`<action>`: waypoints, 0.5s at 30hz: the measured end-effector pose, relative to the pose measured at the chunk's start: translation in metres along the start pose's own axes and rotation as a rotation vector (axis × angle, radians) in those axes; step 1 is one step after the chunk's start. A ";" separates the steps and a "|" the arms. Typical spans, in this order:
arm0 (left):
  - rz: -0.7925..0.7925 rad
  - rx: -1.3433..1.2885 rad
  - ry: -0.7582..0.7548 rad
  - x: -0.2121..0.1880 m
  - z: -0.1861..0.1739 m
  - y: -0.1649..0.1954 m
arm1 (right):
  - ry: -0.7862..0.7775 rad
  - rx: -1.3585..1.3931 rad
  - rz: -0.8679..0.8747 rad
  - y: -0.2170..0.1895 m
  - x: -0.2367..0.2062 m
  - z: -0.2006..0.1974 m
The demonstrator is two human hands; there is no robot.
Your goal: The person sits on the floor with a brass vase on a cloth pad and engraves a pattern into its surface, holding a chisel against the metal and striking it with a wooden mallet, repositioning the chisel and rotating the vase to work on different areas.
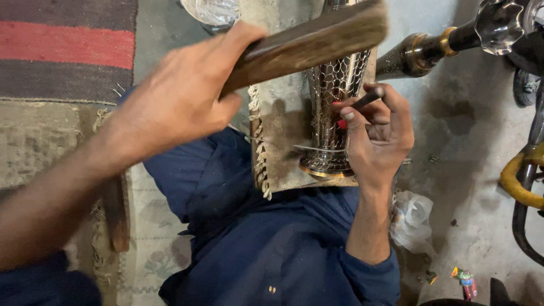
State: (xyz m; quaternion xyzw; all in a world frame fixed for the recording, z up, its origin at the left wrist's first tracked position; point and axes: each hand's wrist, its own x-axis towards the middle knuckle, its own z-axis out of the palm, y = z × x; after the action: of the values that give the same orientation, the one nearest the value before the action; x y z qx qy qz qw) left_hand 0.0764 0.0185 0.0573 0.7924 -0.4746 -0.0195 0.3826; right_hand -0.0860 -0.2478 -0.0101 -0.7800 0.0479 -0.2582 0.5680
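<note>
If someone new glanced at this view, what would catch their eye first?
Most likely the shiny patterned metal vase, lying at centre on a frayed pad. The right hand presses a slim punch against it, while the left hand holds a blurred wooden mallet above.

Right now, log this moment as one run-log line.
left hand: shut on wooden mallet, raised | right hand: shut on punch tool, tip at patterned metal vase | vase lying on worn pad

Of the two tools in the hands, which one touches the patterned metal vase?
The thin dark punch in the right hand: its tip meets the vase. The wooden mallet in the left hand is raised above, apart.
</note>
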 end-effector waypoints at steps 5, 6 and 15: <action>0.081 0.294 -0.025 0.016 -0.015 0.009 | 0.004 -0.014 -0.041 0.002 0.002 0.001; 0.111 0.344 -0.019 0.018 -0.016 0.010 | 0.020 -0.010 -0.026 0.003 0.003 0.002; 0.174 0.141 0.020 0.028 -0.008 0.011 | 0.025 -0.001 0.006 0.002 0.001 0.000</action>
State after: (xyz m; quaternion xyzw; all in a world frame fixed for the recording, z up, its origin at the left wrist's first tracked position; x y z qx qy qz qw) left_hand 0.0870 -0.0005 0.0788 0.7733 -0.5381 0.0551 0.3307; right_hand -0.0845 -0.2492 -0.0116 -0.7768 0.0572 -0.2661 0.5679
